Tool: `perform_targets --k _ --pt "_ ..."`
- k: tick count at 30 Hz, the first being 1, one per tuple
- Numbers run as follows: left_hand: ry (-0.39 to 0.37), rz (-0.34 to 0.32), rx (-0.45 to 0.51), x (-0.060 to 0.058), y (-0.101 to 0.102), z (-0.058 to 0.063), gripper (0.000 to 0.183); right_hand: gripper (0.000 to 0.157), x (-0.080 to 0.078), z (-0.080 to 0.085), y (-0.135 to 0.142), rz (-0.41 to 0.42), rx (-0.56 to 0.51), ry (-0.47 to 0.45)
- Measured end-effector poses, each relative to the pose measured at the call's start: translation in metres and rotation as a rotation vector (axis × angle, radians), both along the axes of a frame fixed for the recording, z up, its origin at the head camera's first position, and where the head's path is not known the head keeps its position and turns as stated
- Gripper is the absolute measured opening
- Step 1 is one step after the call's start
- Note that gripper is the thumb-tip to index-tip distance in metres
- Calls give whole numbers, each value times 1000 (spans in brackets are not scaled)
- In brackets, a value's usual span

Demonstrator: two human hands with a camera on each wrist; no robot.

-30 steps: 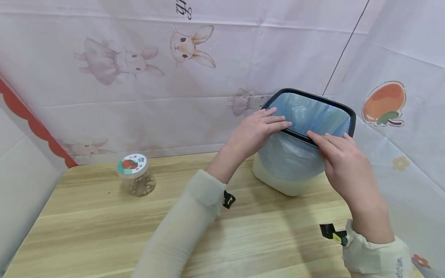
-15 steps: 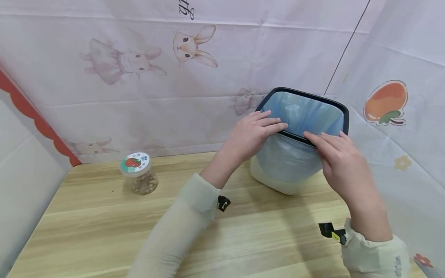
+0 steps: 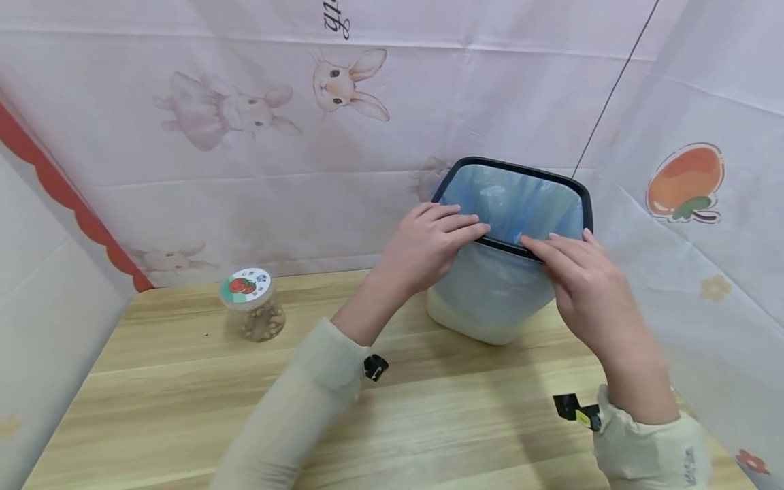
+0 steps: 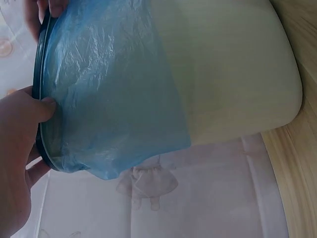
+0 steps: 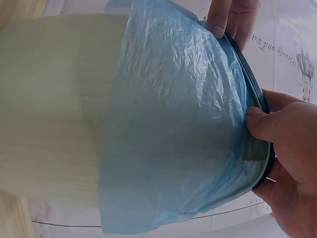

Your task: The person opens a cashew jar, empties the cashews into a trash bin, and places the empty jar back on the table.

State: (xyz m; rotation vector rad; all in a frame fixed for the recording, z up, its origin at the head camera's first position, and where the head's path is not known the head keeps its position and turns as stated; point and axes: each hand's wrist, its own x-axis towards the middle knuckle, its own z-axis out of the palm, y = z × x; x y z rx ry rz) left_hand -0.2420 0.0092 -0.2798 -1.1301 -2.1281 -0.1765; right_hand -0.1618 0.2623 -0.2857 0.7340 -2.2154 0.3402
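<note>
A cream trash can (image 3: 471, 323) stands on the wooden table, lined with a thin blue trash bag (image 4: 119, 89) whose edge is folded down over the outside. A black rim ring (image 3: 520, 167) sits around the mouth over the bag. My left hand (image 3: 422, 241) grips the near left stretch of the ring, thumb outside and fingers over the top. On the near right stretch my right hand (image 3: 588, 286) holds the ring the same way, its thumb (image 5: 260, 124) pressed on the outside of the bag.
A clear jar (image 3: 260, 316) with a printed white lid and small tan pieces inside stands on the table (image 3: 202, 401) to the left. Printed sheets (image 3: 392, 122) cover the wall right behind the can and at the right.
The trash can and both hands have shifted left in the head view, while the jar and wall prints have drifted slightly right. Both hands keep their hold on the ring.
</note>
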Motion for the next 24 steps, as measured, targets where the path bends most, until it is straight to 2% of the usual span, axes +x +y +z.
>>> perform_targets --k 12,24 --pt "35 15 14 10 -24 -2 35 52 -8 -3 -14 97 -34 36" --pt "83 34 68 24 -49 -9 34 44 -8 -6 -32 155 -5 42"
